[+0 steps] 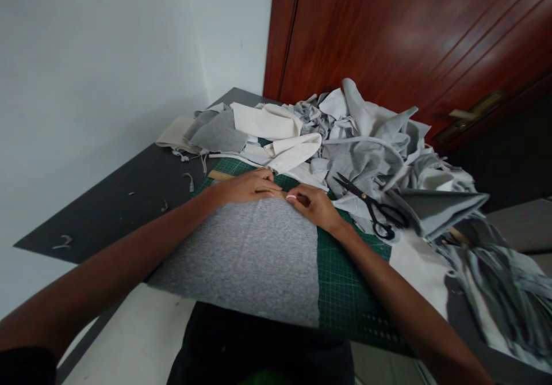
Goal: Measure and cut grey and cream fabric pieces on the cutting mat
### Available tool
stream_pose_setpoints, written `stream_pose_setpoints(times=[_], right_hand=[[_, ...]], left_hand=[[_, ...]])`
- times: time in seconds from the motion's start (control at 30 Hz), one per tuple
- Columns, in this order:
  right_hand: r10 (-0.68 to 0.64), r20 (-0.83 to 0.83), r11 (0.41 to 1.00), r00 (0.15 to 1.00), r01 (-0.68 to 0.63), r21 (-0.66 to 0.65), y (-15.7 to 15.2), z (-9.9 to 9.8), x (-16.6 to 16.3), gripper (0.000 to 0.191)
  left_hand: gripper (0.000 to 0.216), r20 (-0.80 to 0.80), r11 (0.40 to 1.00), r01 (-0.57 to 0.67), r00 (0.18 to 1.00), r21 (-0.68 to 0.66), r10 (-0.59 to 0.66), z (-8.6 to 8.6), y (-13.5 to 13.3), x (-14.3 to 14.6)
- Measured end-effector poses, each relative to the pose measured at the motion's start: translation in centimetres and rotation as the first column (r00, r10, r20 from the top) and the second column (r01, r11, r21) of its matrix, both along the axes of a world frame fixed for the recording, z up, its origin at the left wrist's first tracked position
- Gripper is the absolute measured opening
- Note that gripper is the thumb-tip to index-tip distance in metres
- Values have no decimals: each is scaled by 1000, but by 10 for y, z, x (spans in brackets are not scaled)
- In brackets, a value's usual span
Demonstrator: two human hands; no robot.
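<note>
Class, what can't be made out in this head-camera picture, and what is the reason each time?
All in the head view:
Wooden-looking strip: middle hidden by the left hand; any markings too small to read.
Pinkish spot at the tip of the right hand: too small to identify.
Green mat: partly covered by the grey cloth.
Cloth strips at right: blurred, cut off by the picture's edge.

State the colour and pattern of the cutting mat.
The cutting mat is green with a paler grid, seen best in the head view.
</note>
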State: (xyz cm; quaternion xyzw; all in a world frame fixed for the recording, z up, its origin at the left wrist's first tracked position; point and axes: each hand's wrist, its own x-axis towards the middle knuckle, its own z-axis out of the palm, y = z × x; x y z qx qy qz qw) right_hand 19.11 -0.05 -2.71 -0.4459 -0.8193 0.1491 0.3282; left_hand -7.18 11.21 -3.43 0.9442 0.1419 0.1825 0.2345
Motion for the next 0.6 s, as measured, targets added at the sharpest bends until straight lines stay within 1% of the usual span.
stream_pose_setpoints(times=[0.07,0.23,0.43,0.6], right_hand=[[-7,9,1000,1000,7,-10,-1,-1,-1,14],[-68,-30,997,997,66,-50,-3,-3,-1,12],[-45,3,998,999,45,-50,-6,-1,0,13],[-94,14,995,995,94,-43,-8,-3,-4,11]], left_hand=[[36,-4,1000,-1,1000,-11,1,2,-1,1],[34,23,999,-10,1000,-31,10,2,-3,1],[38,52,1000,-22,998,15,21,-1,-3,1],[43,17,998,-40,999,39,40,-2,0,1]])
